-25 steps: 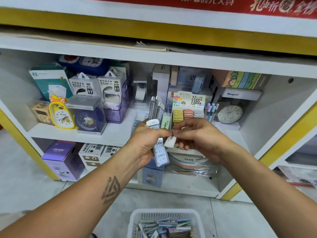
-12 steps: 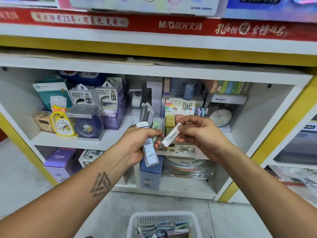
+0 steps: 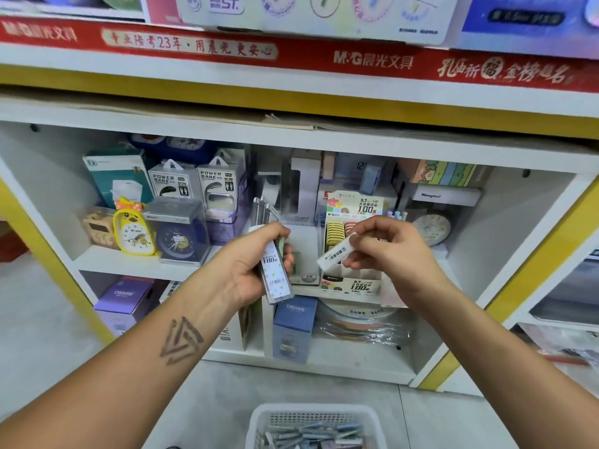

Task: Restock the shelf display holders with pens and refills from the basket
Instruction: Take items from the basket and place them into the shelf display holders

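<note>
- The white shelf unit [image 3: 324, 137] is filling the far side, a red printed banner [image 3: 291, 56] running along the edge above it.
- On the upper shelf's left part, two power bank boxes [image 3: 197, 186] are standing behind a yellow duck clock [image 3: 134, 233] and a boxed blue clock [image 3: 180, 234].
- Two purple and blue boxes marked CRUHRE [image 3: 124, 298] are sitting on the lower shelf, one left, one nearer the middle.
- A white basket [image 3: 314, 416] is sitting on the floor at the near edge, pens and refills [image 3: 308, 435] lying jumbled inside.
- The cardboard display holder [image 3: 351, 283], printed "100", is standing on the shelf just beyond the hands, coloured refill cases [image 3: 335, 233] lined up in it.
- The left hand [image 3: 249, 264] is gripping several flat refill cases [image 3: 275, 277] upright, its grip curled round the stack.
- The right hand [image 3: 385, 251] is pinching a single white refill case [image 3: 335, 254], tilted, in front of the holder, its grip narrow on the case's upper end.
- The two hands are staying apart, not touching.
</note>
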{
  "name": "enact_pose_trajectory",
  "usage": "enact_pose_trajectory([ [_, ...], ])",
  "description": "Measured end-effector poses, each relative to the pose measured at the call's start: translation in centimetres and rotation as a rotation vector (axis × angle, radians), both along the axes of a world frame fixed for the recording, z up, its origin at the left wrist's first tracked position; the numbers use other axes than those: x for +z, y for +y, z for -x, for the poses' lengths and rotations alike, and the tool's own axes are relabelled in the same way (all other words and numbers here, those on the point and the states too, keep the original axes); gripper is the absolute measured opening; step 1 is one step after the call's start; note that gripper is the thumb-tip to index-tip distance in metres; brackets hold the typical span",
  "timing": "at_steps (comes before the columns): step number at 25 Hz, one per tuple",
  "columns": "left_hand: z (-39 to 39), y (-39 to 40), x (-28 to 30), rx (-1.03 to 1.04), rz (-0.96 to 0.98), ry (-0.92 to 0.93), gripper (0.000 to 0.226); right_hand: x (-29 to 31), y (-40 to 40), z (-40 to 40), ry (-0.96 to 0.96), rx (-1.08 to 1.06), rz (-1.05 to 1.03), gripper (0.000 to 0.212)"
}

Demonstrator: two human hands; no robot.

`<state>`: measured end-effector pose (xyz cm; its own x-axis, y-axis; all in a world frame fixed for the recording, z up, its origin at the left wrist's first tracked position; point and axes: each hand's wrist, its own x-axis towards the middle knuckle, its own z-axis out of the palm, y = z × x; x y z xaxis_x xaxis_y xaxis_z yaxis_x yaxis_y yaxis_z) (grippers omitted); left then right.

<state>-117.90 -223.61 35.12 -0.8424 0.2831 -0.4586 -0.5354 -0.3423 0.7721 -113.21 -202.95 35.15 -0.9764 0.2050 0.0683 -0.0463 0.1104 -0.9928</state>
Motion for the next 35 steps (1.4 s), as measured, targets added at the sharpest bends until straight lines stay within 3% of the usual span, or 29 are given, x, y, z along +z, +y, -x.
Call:
enact_pose_trajectory([
  [6,3.0,-4.3,1.8,0.083,-0.038,-0.022,0.007,1.6,-2.8,3.7,-0.018,-0.044,-0.128,0.004],
  [17,5.6,-2.6,-0.2,0.114,-0.003,-0.021,0.013,-1.5,-2.5,8.5,-0.040,-0.026,-0.058,0.008],
  [20,5.8,-2.2,-0.9,0.126,0.001,-0.046,0.016,-1.9,-2.4,9.0,0.018,-0.029,-0.284,0.014],
  [24,5.5,-2.0,-1.5,0.118,0.053,-0.034,0.021,-2.0,-2.0,8.6,0.178,0.000,-0.975,0.013],
  [30,5.3,-2.0,-1.9,0.129,0.059,-0.059,0.020,-2.3,-1.5,7.8,0.161,0.030,-1.027,0.017],
  [35,5.2,-1.9,-2.4,0.165,0.086,-0.016,0.020,-3.8,-2.6,7.4,0.114,0.133,-1.342,0.007],
])
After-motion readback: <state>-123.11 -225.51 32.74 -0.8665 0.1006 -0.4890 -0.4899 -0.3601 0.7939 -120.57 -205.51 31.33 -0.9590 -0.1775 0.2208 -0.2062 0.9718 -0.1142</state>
